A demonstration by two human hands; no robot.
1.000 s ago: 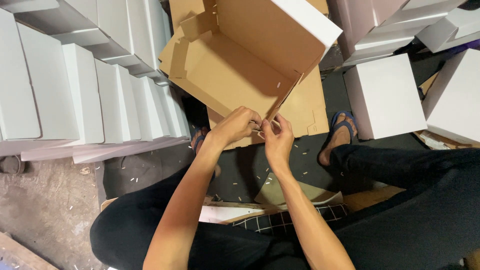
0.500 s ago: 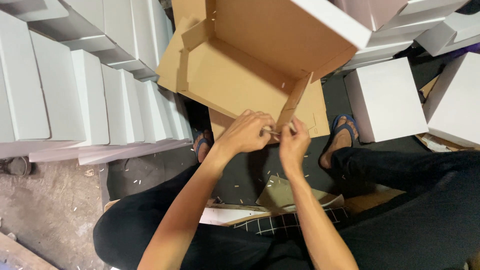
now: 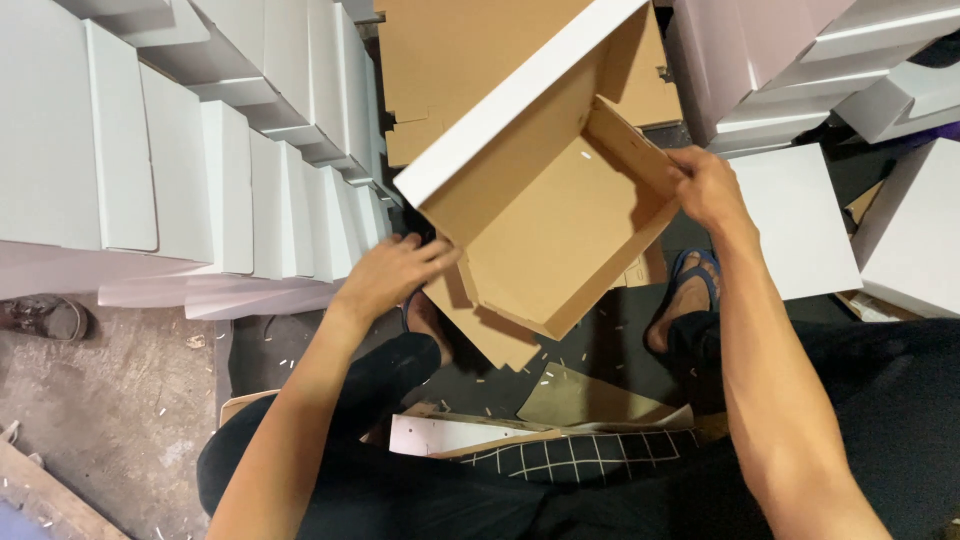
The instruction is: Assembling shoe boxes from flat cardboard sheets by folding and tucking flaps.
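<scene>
A half-folded cardboard box [image 3: 540, 215], brown inside and white outside, is held up tilted in front of me. My left hand [image 3: 392, 275] presses against its lower left wall with fingers spread along the edge. At the upper right corner, my right hand [image 3: 705, 185] grips a side flap. A flat brown cardboard sheet [image 3: 455, 50] lies beneath and behind the box.
Rows of finished white boxes [image 3: 230, 190] stand stacked at the left, more white boxes [image 3: 800, 215] at the right and top right. My feet in sandals [image 3: 690, 290] rest on the dark floor. Cardboard scraps [image 3: 590, 400] lie near my lap.
The box has been lifted and turned, its open side now facing me. Both hands moved apart from the front flap to opposite sides of the box.
</scene>
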